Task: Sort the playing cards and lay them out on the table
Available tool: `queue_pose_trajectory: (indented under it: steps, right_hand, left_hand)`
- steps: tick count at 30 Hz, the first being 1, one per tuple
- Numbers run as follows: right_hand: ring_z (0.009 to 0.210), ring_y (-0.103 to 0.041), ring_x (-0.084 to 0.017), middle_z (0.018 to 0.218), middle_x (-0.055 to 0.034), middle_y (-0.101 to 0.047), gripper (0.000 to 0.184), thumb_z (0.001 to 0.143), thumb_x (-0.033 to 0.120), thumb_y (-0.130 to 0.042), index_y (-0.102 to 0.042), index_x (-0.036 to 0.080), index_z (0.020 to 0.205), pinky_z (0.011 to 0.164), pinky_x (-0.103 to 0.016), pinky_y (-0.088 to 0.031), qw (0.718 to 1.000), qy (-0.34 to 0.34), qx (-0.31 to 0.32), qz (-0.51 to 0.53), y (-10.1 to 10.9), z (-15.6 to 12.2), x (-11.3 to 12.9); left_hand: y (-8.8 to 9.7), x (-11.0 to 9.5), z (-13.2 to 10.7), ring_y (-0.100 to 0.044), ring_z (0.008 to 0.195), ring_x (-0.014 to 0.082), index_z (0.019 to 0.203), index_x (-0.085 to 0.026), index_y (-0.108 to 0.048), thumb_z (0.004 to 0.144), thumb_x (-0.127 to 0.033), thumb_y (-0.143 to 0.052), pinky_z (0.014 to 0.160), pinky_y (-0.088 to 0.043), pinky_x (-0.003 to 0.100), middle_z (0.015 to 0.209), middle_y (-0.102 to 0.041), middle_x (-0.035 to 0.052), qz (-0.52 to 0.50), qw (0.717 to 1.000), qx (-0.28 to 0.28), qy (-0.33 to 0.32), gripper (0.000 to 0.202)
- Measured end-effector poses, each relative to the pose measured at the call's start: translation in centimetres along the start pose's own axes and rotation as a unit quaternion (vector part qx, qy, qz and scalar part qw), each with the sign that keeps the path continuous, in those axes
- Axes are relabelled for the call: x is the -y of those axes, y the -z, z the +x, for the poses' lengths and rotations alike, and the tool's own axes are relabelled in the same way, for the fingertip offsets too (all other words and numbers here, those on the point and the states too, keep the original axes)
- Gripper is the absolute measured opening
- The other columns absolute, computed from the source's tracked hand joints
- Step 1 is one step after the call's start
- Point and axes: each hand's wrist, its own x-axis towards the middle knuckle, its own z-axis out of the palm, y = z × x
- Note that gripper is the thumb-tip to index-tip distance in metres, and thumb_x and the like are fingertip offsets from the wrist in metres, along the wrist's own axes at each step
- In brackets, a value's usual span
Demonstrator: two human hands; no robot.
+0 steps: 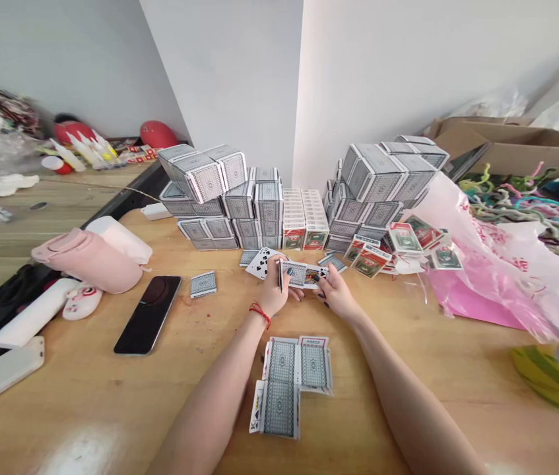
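Between my two hands, over the middle of the table, is a small bunch of playing cards point(297, 273). My left hand point(275, 290) grips its left end, thumb on top, with a red string bracelet at the wrist. At the right end my right hand point(332, 291) pinches a card that shows part of a face picture. Face-up cards point(261, 262) lie just beyond my left hand. Nearer to me, between my forearms, rest piles of playing cards point(282, 402), mostly backs up, with a king sticking out at the left.
Tall stacks of grey-backed cards point(264, 211) stand along the wall, with boxed decks point(305, 218) between them and loose boxes point(371, 258) to the right. A phone point(148, 315) and pink bottle point(91, 260) lie left. Pink plastic point(477, 264) and a tape roll point(556, 376) are right.
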Motion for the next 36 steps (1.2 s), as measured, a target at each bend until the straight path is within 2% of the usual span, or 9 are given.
queue_pose_trajectory:
  steps: [4, 7, 14, 23, 28, 30, 32, 36]
  right_hand:
    - [0.038, -0.029, -0.004, 0.060, 0.0086, -0.036, 0.035, 0.077, 0.049, -0.053, -0.028, 0.025, 0.077, 0.034, -0.016, -0.020, 1.000, -0.003, 0.013, 0.003, 0.1, 0.1, -0.5]
    - [0.039, -0.030, -0.005, 0.058, 0.0087, -0.036, 0.035, 0.077, 0.049, -0.053, -0.027, 0.025, 0.077, 0.034, -0.017, -0.021, 1.000, -0.001, 0.005, -0.011, 0.2, 0.2, -0.9]
    - [0.039, -0.028, -0.006, 0.053, 0.0099, -0.034, 0.034, 0.079, 0.050, -0.050, -0.026, 0.025, 0.077, 0.035, -0.017, -0.021, 0.999, -0.001, 0.024, -0.027, 0.1, 0.1, -1.0]
    - [0.037, -0.027, -0.006, 0.049, 0.0114, -0.035, 0.033, 0.081, 0.049, -0.047, -0.024, 0.025, 0.076, 0.035, -0.016, -0.021, 0.998, -0.005, 0.030, -0.051, 0.1, 0.0, -0.6]
    - [0.034, -0.029, -0.007, 0.047, 0.0118, -0.037, 0.031, 0.082, 0.048, -0.043, -0.023, 0.026, 0.076, 0.034, -0.016, -0.021, 0.997, -0.004, 0.032, -0.077, 0.1, 0.1, -0.8]
    - [0.032, -0.030, -0.008, 0.046, 0.0113, -0.039, 0.028, 0.083, 0.046, -0.041, -0.024, 0.026, 0.076, 0.033, -0.018, -0.022, 0.994, 0.005, 0.009, -0.104, -0.2, 0.1, -0.9]
    - [0.031, -0.033, -0.010, 0.044, 0.0102, -0.042, 0.024, 0.084, 0.044, -0.038, -0.025, 0.026, 0.076, 0.033, -0.020, -0.025, 0.987, 0.029, -0.045, -0.154, -0.5, 0.1, -1.0]
    - [0.039, -0.046, -0.014, 0.044, 0.0054, -0.048, 0.020, 0.086, 0.039, -0.032, -0.036, 0.024, 0.073, 0.043, -0.023, -0.035, 0.941, 0.086, -0.159, -0.284, -0.4, 0.2, -0.9]
  left_hand:
    - [-0.2, -0.2, -0.1, -0.046, 0.036, 0.0043, 0.106, -0.025, -0.030, 0.081, -0.031, -0.046, 0.032, -0.037, 0.018, 0.076, -0.048, -0.0023, 0.027, 1.000, 0.002, -0.013, 0.030]
    - [-0.4, 0.0, -0.1, -0.043, 0.036, 0.0032, 0.101, -0.025, -0.031, 0.077, -0.022, -0.051, 0.034, -0.037, 0.018, 0.076, -0.044, -0.0031, 0.044, 0.999, -0.002, -0.024, 0.031]
    - [-0.5, 0.2, -0.1, -0.043, 0.039, 0.0039, 0.102, -0.024, -0.032, 0.074, -0.020, -0.053, 0.034, -0.034, 0.018, 0.077, -0.048, -0.0009, 0.051, 0.999, 0.001, -0.018, 0.035]
    - [-0.5, 0.2, -0.1, -0.043, 0.034, 0.0050, 0.104, -0.023, -0.030, 0.074, -0.019, -0.052, 0.031, -0.031, 0.018, 0.066, -0.046, -0.0046, 0.052, 0.998, 0.028, 0.010, 0.037]
    - [-0.5, 0.0, -0.2, -0.047, 0.034, 0.0065, 0.102, -0.023, -0.030, 0.075, -0.018, -0.051, 0.028, -0.033, 0.018, 0.067, -0.045, -0.0046, 0.044, 0.998, 0.043, 0.021, 0.036]
    - [-0.6, -0.3, -0.2, -0.049, 0.035, 0.0070, 0.102, -0.024, -0.030, 0.075, -0.019, -0.052, 0.029, -0.035, 0.018, 0.069, -0.045, -0.0043, 0.036, 0.998, 0.045, 0.019, 0.035]
    - [-0.6, -0.6, -0.1, -0.050, 0.036, 0.0068, 0.100, -0.024, -0.031, 0.075, -0.021, -0.052, 0.029, -0.035, 0.018, 0.071, -0.044, -0.0043, 0.026, 0.999, 0.034, 0.005, 0.032]
    - [-0.5, -0.9, 0.2, -0.054, 0.039, 0.0076, 0.098, -0.025, -0.030, 0.079, -0.029, -0.049, 0.031, -0.036, 0.018, 0.075, -0.044, -0.0043, -0.004, 1.000, 0.023, -0.015, 0.028]
